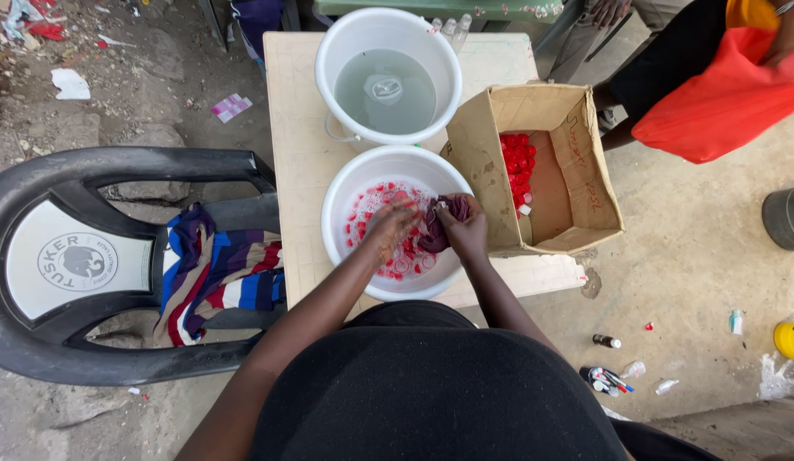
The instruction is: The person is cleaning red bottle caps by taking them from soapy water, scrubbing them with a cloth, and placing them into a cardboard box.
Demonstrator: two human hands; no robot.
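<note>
Both of my hands are down inside a white bucket [346, 189] of soapy water with several red bottle caps [404, 263] floating in it. My right hand [465, 229] grips a dark purple cloth [434, 239] against something small that I cannot make out. Wet and foamy, my left hand [387, 229] rests beside the cloth with its fingers bent, seemingly on a small cap. The bucket stands on a pale table [296, 154].
A second white bucket [330, 51] of clear water stands behind. A cardboard box [585, 162] with red caps [518, 162] sits right. A black plastic chair [90, 256] with striped cloth [218, 273] is left. Another person [713, 94] in orange sits far right; small bottles [607, 341] litter the ground.
</note>
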